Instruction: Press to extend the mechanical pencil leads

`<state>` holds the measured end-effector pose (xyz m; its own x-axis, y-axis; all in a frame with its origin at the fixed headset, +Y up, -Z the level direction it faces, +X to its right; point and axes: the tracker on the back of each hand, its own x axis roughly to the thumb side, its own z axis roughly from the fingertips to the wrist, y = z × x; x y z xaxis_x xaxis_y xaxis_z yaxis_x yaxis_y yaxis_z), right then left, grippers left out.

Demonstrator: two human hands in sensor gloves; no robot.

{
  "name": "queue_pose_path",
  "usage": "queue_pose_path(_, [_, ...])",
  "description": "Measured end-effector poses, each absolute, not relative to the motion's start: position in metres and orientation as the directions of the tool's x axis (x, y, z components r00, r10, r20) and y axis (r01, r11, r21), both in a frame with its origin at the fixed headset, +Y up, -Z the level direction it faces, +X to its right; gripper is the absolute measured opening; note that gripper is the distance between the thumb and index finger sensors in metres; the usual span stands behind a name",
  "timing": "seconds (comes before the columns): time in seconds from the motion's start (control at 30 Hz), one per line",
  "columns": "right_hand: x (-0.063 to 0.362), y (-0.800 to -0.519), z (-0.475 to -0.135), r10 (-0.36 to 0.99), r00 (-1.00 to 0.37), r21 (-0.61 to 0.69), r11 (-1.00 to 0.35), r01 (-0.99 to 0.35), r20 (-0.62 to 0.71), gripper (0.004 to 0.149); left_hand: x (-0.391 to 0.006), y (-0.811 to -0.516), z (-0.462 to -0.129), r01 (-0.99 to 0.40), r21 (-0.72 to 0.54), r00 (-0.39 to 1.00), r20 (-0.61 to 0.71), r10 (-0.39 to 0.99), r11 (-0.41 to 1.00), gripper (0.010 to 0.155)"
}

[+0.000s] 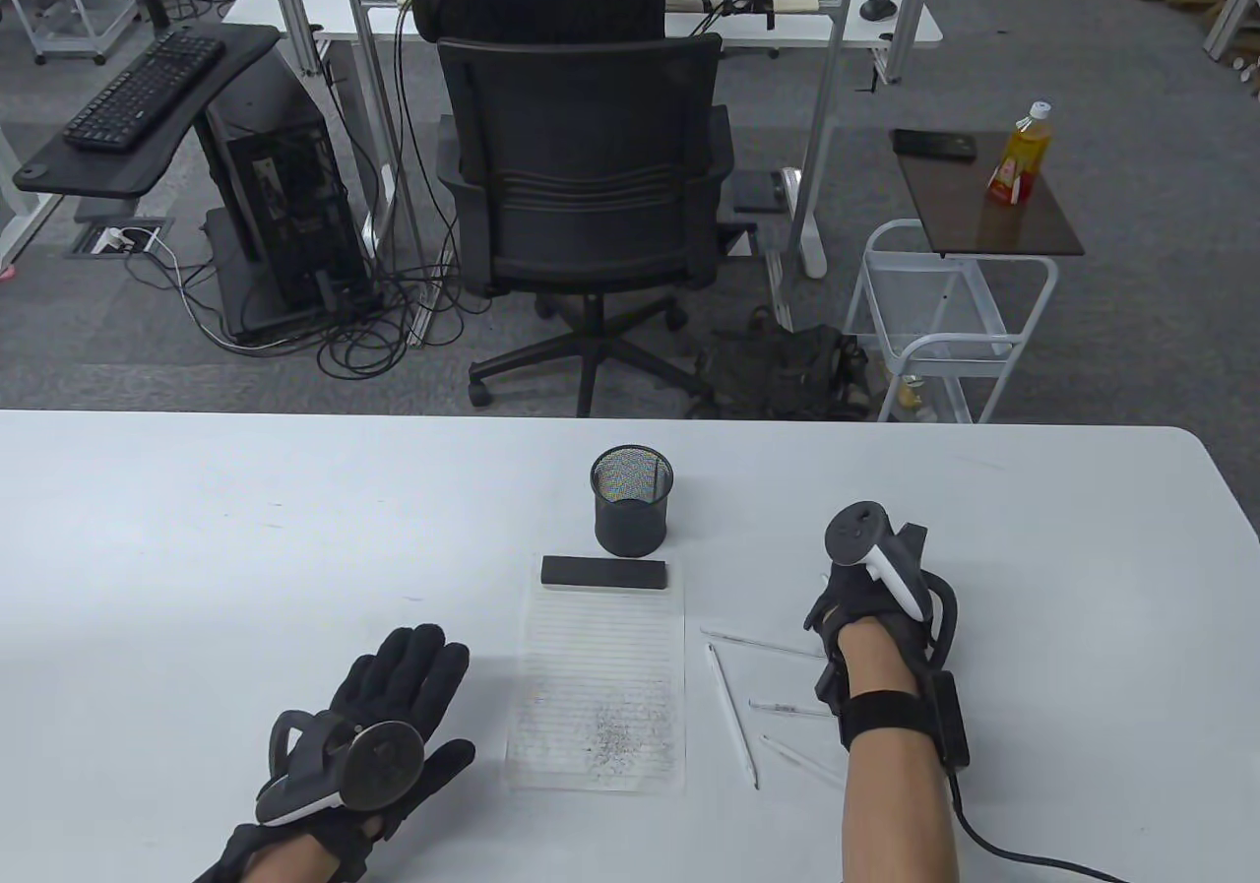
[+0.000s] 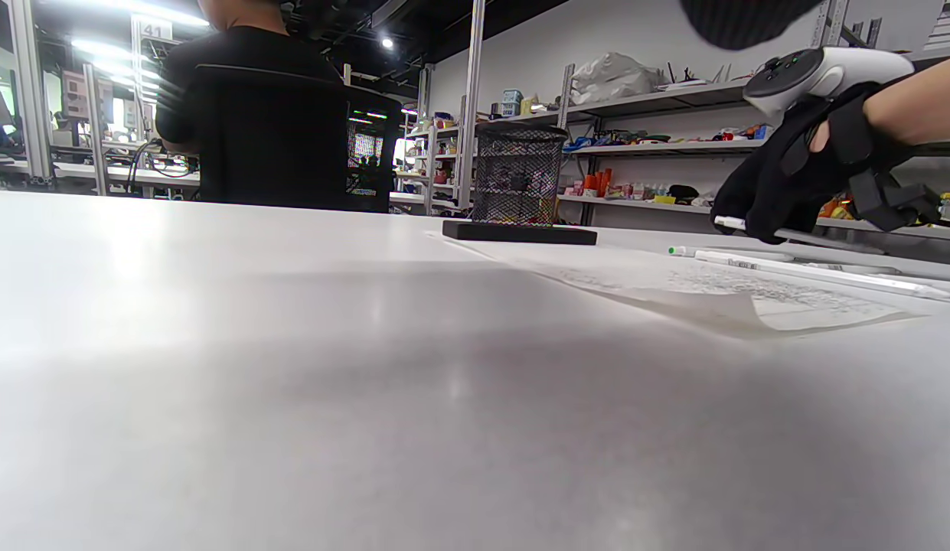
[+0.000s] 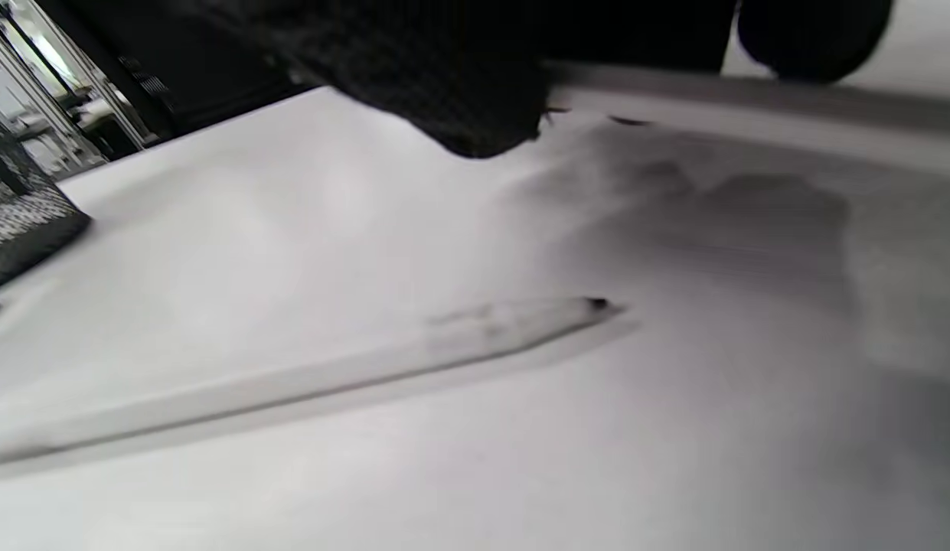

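Several white mechanical pencils lie on the white table right of the paper, one long one nearest it. My right hand is over their far end and grips one white pencil. In the left wrist view that pencil's end sticks out of the right hand's fingers just above the table. In the right wrist view it runs under my fingertips as a blurred bar, with another pencil lying below. My left hand rests flat and open on the table, left of the paper, holding nothing.
A lined sheet with grey scribbles lies between the hands. A black block sits on its far edge, with a black mesh pen cup behind it. Beyond the table stands an office chair.
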<state>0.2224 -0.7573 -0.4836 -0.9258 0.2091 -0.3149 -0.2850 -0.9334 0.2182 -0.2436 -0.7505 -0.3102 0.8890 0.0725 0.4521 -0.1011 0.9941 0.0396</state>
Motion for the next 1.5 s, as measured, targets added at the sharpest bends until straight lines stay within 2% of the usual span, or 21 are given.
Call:
queue_pose_path(0.2, [0.220, -0.763, -0.484, 0.099, -0.956, 0.200, -0.967, -0.158, -0.274, 0.052, -0.243, -0.751, -0.310, -0.100, 0.039, 0.886, 0.458, 0.071, 0.994, 0.087])
queue_pose_path(0.57, [0.221, -0.769, -0.483, 0.090, -0.965, 0.170, -0.976, -0.135, -0.248, 0.047, -0.241, -0.753, -0.310, -0.097, 0.024, 0.884, 0.462, 0.075, 0.995, 0.087])
queue_pose_path(0.73, [0.221, -0.768, -0.482, 0.102, -0.959, 0.207, -0.965, -0.159, -0.263, 0.046, -0.243, -0.753, -0.311, -0.112, 0.018, 0.885, 0.456, 0.091, 0.994, 0.087])
queue_pose_path(0.8, [0.221, -0.763, -0.480, 0.107, -0.955, 0.242, -0.954, -0.177, -0.276, 0.055, -0.243, -0.754, -0.311, -0.113, 0.015, 0.885, 0.455, 0.094, 0.993, 0.087])
queue_pose_path(0.9, [0.219, -0.746, -0.473, 0.134, -0.957, 0.188, -0.964, -0.186, -0.258, 0.060, -0.242, -0.754, -0.311, -0.119, 0.007, 0.883, 0.459, 0.103, 0.993, 0.087])
queue_pose_path(1.07, [0.207, -0.699, -0.434, 0.243, -0.967, 0.026, -0.969, -0.246, -0.080, 0.065, -0.240, -0.756, -0.312, -0.120, -0.003, 0.878, 0.467, 0.107, 0.993, 0.087])
queue_pose_path(1.2, [0.192, -0.674, -0.380, 0.301, -0.942, -0.149, -0.935, -0.323, 0.149, 0.067, -0.239, -0.756, -0.311, -0.124, -0.003, 0.876, 0.470, 0.111, 0.992, 0.087])
queue_pose_path(1.23, [0.184, -0.669, -0.357, 0.286, -0.930, -0.202, -0.921, -0.334, 0.231, 0.067, -0.239, -0.756, -0.311, -0.124, 0.003, 0.875, 0.472, 0.108, 0.992, 0.088])
queue_pose_path(1.3, [0.173, -0.665, -0.319, 0.206, -0.923, -0.281, -0.911, -0.303, 0.327, 0.068, -0.237, -0.754, -0.310, -0.126, 0.011, 0.874, 0.475, 0.106, 0.992, 0.087])
queue_pose_path(1.37, [0.167, -0.668, -0.298, 0.149, -0.913, -0.326, -0.902, -0.283, 0.380, 0.069, -0.236, -0.752, -0.309, -0.126, 0.021, 0.872, 0.479, 0.100, 0.992, 0.088])
queue_pose_path(1.5, [0.161, -0.697, -0.265, 0.141, -0.900, -0.374, -0.874, -0.309, 0.413, 0.074, -0.235, -0.749, -0.307, -0.123, 0.045, 0.873, 0.481, 0.086, 0.991, 0.088])
